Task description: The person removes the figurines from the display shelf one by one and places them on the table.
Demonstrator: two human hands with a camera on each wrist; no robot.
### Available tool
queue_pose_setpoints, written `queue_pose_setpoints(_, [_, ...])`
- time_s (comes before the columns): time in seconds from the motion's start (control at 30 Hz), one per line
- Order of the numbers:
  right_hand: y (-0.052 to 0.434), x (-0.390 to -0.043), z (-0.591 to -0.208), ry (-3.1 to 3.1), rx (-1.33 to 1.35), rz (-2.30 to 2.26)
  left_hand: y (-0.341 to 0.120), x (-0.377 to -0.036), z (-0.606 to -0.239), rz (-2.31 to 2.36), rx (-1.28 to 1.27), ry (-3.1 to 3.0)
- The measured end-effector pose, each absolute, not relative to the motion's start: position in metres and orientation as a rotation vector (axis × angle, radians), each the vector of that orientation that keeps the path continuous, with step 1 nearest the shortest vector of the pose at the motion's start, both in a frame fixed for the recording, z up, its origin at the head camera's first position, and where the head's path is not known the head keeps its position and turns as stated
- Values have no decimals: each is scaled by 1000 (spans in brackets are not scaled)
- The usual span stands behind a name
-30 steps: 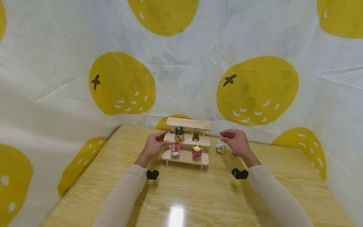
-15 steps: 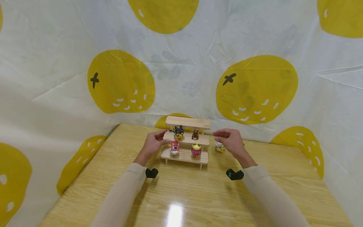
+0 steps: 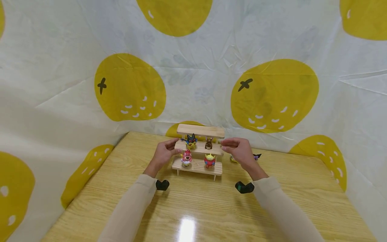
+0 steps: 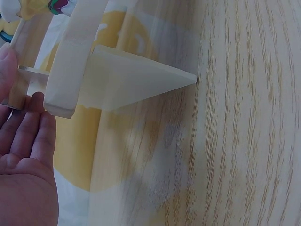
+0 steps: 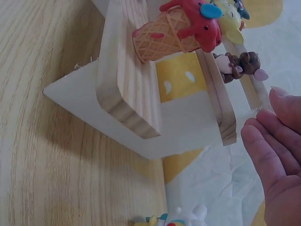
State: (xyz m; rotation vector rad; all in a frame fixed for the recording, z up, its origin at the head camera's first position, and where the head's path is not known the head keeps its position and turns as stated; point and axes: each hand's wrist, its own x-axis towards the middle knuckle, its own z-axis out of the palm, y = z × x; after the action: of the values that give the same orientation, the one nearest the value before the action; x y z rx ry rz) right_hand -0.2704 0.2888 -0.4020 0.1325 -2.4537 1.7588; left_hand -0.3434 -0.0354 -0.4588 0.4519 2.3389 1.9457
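Observation:
A small three-tier wooden shelf point(image 3: 200, 130) stands at the table's far side. Its middle tier carries a black-and-yellow figure point(image 3: 191, 141) and a brown figure point(image 3: 208, 144). A pink figure point(image 3: 186, 158) and a red figure point(image 3: 209, 160) stand on the bottom tier. My left hand point(image 3: 164, 153) touches the shelf's left end with straight fingers point(image 4: 40, 134) against the plank end point(image 4: 70, 66). My right hand point(image 3: 237, 149) hovers by the shelf's right end, its fingers point(image 5: 268, 141) straight and just off the middle plank point(image 5: 221, 108). Neither hand holds anything.
A white figure point(image 5: 181, 217) stands on the table right of the shelf, mostly hidden behind my right hand in the head view. A small dark figure point(image 3: 257, 156) lies further right. A cloth with yellow fruit prints point(image 3: 272, 94) walls in the wooden table point(image 3: 196, 208).
My right hand has moved left to the shelf's right end and now covers the white figure. The left hand has stayed at the left end.

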Motion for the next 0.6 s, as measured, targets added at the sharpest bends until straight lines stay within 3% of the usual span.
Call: queue_pose_setpoints(0.6, [274,-279,-399,-2517,199,1716,-32,-342,-453,1929,372,2359])
